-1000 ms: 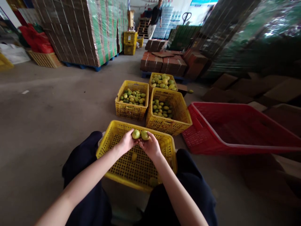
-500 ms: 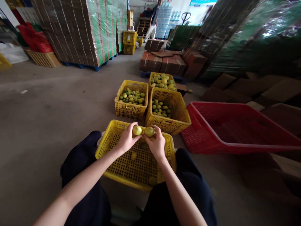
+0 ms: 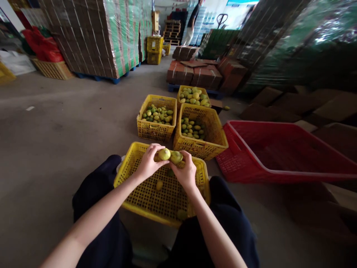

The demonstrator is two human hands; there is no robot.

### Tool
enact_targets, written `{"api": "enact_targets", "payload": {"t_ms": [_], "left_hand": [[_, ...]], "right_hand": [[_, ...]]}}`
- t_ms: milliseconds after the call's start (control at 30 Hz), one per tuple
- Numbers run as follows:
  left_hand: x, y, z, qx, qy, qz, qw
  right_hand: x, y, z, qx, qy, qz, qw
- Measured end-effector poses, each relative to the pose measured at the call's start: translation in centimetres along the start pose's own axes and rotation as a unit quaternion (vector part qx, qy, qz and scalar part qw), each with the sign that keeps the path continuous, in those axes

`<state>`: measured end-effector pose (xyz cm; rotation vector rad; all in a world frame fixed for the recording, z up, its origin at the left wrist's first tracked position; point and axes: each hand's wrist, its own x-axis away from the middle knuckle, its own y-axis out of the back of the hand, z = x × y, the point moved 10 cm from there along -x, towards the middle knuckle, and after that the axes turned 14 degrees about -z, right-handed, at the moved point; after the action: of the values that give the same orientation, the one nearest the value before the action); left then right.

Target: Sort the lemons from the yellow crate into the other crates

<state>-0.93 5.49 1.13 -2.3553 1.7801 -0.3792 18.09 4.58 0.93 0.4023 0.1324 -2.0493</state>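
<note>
My left hand (image 3: 150,162) is closed on a yellow lemon (image 3: 164,153), its pale tip turned up. Right beside it, my right hand (image 3: 186,174) grips a greener lemon (image 3: 176,157). The two fruits are close together, and I cannot tell whether they touch. Both hands are above the far side of a shallow yellow crate (image 3: 134,201) between my knees. On its perforated floor lie a small yellow lemon (image 3: 159,185), a dark green one (image 3: 170,172) under my hands and another (image 3: 182,214) near the front right.
Beyond stand a yellow crate of lemons (image 3: 156,131), a deeper one (image 3: 195,147) and a third (image 3: 208,97) behind. To the right is a large red basket (image 3: 242,163), with cardboard (image 3: 267,98) past it. Wrapped pallet stacks (image 3: 83,41) rise behind. A person (image 3: 192,22) is at the back.
The lemon in my left hand has shifted slightly right and turned, and the right one has tilted towards it. At the back, the person has moved to the right.
</note>
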Motion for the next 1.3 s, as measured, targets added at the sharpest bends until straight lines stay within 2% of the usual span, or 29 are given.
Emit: {"api": "enact_targets", "payload": {"t_ms": [133, 233, 400, 533, 700, 867, 933, 1033, 1167, 1300], "left_hand": [[-0.5, 0.0, 1.3, 0.047, 0.057, -0.002, 0.997], [-0.6, -0.3, 2.3, 0.083, 0.126, 0.003, 0.989], [-0.1, -1.1, 3.9, 0.134, 0.239, 0.012, 0.962], [0.4, -1.0, 5.0, 0.142, 0.293, -0.018, 0.945], [0.3, -1.2, 4.7, 0.155, 0.285, -0.033, 0.945], [0.3, -1.9, 5.1, 0.18, 0.324, -0.06, 0.927], [0.2, -2.5, 5.2, 0.172, 0.32, -0.056, 0.93], [-0.1, -3.6, 5.2, 0.156, 0.288, -0.033, 0.944], [-0.4, -5.1, 5.1, 0.129, 0.235, 0.017, 0.963], [-0.3, -6.2, 5.3, 0.117, 0.211, 0.068, 0.968]], "right_hand": [[-0.3, 0.1, 0.5, -0.042, -0.01, 0.002, 0.999], [-0.2, -0.7, -0.5, -0.097, -0.095, 0.037, 0.99], [0.3, -1.8, -2.4, -0.213, -0.235, 0.051, 0.947], [0.7, -2.7, -3.3, -0.281, -0.29, 0.069, 0.912], [1.2, -3.6, -3.5, -0.331, -0.298, 0.106, 0.889], [0.9, -3.3, -4.4, -0.32, -0.315, 0.099, 0.888], [0.5, -2.6, -4.6, -0.315, -0.32, 0.083, 0.89], [-0.3, -1.3, -4.7, -0.324, -0.315, 0.051, 0.891], [-0.9, 0.1, -4.7, -0.321, -0.305, 0.047, 0.895], [-1.2, 1.3, -4.8, -0.304, -0.291, 0.035, 0.906]]}}
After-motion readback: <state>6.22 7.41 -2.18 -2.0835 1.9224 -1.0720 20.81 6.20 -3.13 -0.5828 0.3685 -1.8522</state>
